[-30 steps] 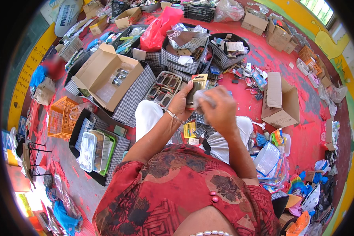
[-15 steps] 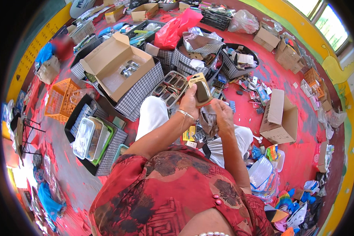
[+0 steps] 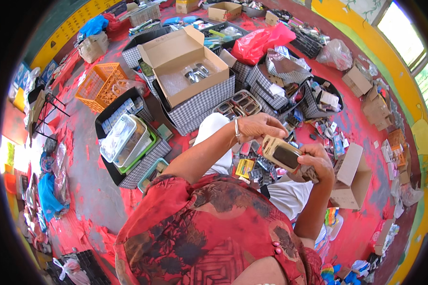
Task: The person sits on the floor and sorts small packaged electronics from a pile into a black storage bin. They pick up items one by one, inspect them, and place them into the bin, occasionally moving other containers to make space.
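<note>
In my right hand (image 3: 317, 164) is a tan carded pack (image 3: 267, 148) with a dark, rounded-rectangle item under its front; what the item is I cannot make out. The pack tilts down to the right. A crumpled greyish-brown cloth (image 3: 305, 175) is bunched under the same hand, against the pack's lower right end. My left hand (image 3: 260, 127) hovers over the pack's far upper edge, fingers loosely bent and nothing seen in them. Beyond it lies a clear tray (image 3: 223, 107) of similar dark-fronted packs. Small packets, among them a yellow one (image 3: 244, 168), lie between my legs.
An open cardboard box (image 3: 213, 88) sits on a houndstooth bin (image 3: 199, 111) ahead. An orange crate (image 3: 100, 88) and a bin with plastic baskets (image 3: 123, 137) stand left. Another open carton (image 3: 354, 190) is close at right. A red plastic bag (image 3: 261, 43) lies farther back.
The pack has moved right and nearer, turning from upright to tilted. My left hand has let go of it, and my right hand now holds it with the cloth. The whole view has shifted.
</note>
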### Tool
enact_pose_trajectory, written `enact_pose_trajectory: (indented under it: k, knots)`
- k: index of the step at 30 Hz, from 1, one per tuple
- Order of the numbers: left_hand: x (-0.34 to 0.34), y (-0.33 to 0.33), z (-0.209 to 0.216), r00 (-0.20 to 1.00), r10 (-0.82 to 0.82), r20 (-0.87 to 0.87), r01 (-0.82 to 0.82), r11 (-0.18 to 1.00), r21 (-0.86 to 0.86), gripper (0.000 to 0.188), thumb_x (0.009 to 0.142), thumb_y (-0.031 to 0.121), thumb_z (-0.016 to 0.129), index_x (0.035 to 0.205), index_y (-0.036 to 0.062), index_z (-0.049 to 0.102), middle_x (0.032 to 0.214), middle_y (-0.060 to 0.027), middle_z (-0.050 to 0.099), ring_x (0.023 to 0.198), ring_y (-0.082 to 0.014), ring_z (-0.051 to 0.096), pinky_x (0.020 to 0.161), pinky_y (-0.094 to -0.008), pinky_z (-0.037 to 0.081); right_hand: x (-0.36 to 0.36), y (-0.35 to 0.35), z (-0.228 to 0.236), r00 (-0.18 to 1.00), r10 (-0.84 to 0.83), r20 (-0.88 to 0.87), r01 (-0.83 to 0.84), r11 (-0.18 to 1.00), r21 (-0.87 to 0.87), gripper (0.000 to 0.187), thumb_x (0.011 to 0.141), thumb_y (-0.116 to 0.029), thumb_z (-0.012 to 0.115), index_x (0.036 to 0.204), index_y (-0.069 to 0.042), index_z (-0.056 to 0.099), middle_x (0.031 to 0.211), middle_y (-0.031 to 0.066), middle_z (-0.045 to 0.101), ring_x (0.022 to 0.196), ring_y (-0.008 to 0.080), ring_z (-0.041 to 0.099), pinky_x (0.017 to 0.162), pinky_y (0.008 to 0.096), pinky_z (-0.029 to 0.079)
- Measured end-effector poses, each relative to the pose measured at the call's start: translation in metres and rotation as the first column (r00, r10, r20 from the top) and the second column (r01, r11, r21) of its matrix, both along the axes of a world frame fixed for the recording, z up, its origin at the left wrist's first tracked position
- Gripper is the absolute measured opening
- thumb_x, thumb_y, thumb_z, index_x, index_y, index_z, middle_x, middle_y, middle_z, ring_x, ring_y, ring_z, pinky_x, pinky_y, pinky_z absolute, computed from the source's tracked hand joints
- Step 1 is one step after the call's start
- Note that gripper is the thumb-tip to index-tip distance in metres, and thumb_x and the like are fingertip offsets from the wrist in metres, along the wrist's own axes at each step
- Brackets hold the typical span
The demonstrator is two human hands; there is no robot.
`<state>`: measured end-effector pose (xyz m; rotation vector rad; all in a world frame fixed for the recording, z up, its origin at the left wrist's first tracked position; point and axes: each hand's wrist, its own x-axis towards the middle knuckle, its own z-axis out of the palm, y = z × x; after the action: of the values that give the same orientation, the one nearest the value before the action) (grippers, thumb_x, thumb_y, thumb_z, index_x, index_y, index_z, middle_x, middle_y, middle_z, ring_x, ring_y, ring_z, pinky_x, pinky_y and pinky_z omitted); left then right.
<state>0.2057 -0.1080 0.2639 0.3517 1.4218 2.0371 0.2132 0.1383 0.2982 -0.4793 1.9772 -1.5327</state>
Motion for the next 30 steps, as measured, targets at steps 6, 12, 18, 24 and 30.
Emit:
enact_pose_trajectory:
  k: [6, 12, 18, 24, 30]
  knots:
    - [0.004, 0.015, -0.014, 0.982, -0.161, 0.097, 0.166, 0.985, -0.042, 0.037, 0.073, 0.023, 0.069, 0.095, -0.0057, 0.059, 0.087, -0.0081, 0.061, 0.078, -0.0136, 0.059, 0.07, -0.0245, 0.047, -0.019, 0.0, -0.003, 0.991, 0.132, -0.007, -0.131, 0.989, 0.074, 0.025, 0.065, -0.02, 0.066, 0.074, 0.002, 0.06, 0.065, -0.0027, 0.054, 0.061, 0.0046, 0.049, 0.054, 0.0208, 0.037]
    - [0.002, 0.018, -0.025, 0.965, -0.133, 0.228, 0.103, 0.985, 0.14, 0.031, 0.081, 0.017, 0.061, 0.102, -0.0049, 0.056, 0.089, -0.0082, 0.062, 0.077, -0.014, 0.061, 0.07, -0.0258, 0.05, -0.021, 0.005, -0.012, 0.998, 0.052, 0.03, -0.052, 0.999, -0.006, 0.029, 0.065, -0.023, 0.068, 0.08, 0.002, 0.061, 0.066, -0.0004, 0.056, 0.057, 0.0058, 0.05, 0.053, 0.0192, 0.038]
    - [0.006, 0.023, -0.042, 0.957, -0.116, 0.265, 0.067, 0.98, 0.187, 0.028, 0.086, 0.018, 0.054, 0.101, -0.0049, 0.056, 0.09, -0.0099, 0.063, 0.078, -0.015, 0.062, 0.071, -0.0264, 0.051, -0.023, 0.01, -0.002, 0.95, -0.182, -0.254, 0.215, 0.971, 0.108, 0.027, 0.07, -0.023, 0.065, 0.081, 0.002, 0.063, 0.071, 0.0034, 0.059, 0.064, 0.0086, 0.053, 0.06, 0.022, 0.042]
    - [0.017, 0.043, -0.066, 0.904, 0.25, 0.347, -0.306, 0.945, 0.118, 0.019, 0.085, 0.016, 0.052, 0.091, -0.0008, 0.059, 0.084, -0.0093, 0.063, 0.074, -0.0183, 0.063, 0.068, -0.0308, 0.052, 0.016, -0.023, 0.003, 0.527, -0.551, -0.647, 0.613, 0.774, -0.16, 0.01, 0.075, -0.009, 0.061, 0.08, -0.001, 0.061, 0.072, 0.0055, 0.061, 0.064, 0.0103, 0.055, 0.06, 0.0242, 0.044]
    - [0.031, 0.047, -0.083, 0.844, 0.513, -0.158, -0.532, 0.839, -0.114, 0.025, 0.082, 0.022, 0.053, 0.082, -0.0017, 0.061, 0.067, -0.004, 0.057, 0.064, -0.0096, 0.05, 0.06, -0.0282, 0.044, 0.013, -0.056, -0.05, 0.196, 0.026, -0.98, 0.676, 0.721, 0.154, 0.006, 0.077, -0.012, 0.058, 0.081, -0.008, 0.059, 0.073, 0.0077, 0.055, 0.065, 0.026, 0.056, 0.057, 0.036, 0.045]
